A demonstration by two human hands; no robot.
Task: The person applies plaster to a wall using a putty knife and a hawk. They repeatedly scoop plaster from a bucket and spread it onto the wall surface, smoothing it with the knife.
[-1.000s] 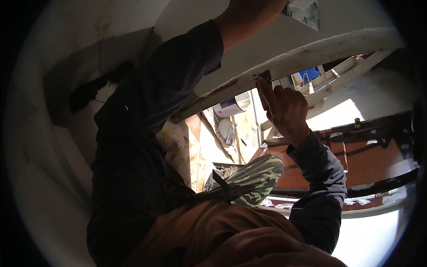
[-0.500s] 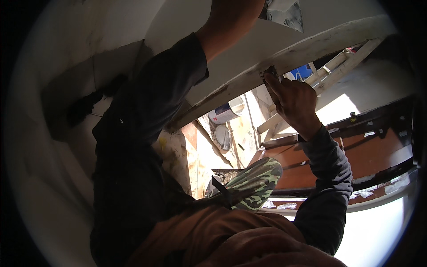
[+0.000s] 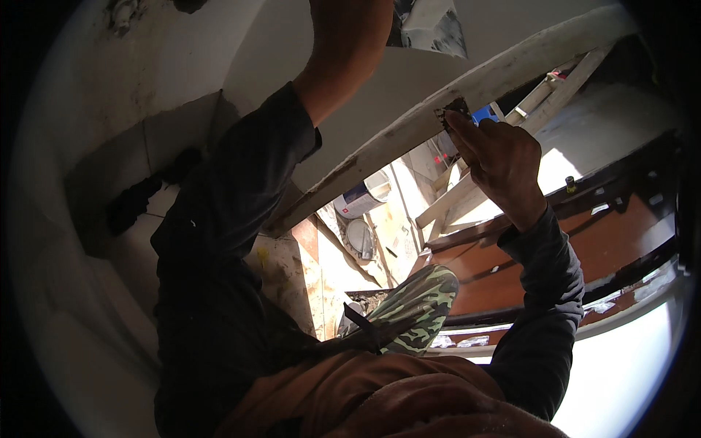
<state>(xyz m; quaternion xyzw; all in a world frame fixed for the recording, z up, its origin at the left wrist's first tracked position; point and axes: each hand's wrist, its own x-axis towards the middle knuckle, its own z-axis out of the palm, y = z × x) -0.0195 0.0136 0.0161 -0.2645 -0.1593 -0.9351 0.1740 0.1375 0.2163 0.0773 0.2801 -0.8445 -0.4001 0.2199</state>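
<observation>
My left hand (image 3: pixel 352 33) reaches the upper edge of the picture, fingers out of sight, beside a metal blade or plate (image 3: pixel 432 25) smeared with pale material; whether it holds this is unclear. My right hand (image 3: pixel 500 150) grips a small, dark, speckled scraper (image 3: pixel 450 109), index finger along it, against the long off-white strip (image 3: pixel 387 146) that crosses diagonally below a pale surface.
Below the strip are a can (image 3: pixel 356 201), a round lid (image 3: pixel 358 236), tiled floor (image 3: pixel 307 274), a pale wooden ladder (image 3: pixel 555 98) and a blue object (image 3: pixel 484 115). A dark-framed brown panel (image 3: pixel 577 248) lies at right, near my camouflage-clad leg (image 3: pixel 412 306).
My left arm has shifted left and upward in the picture. My right hand and the scraper have moved rightward and up along the strip; the surroundings have shifted slightly too.
</observation>
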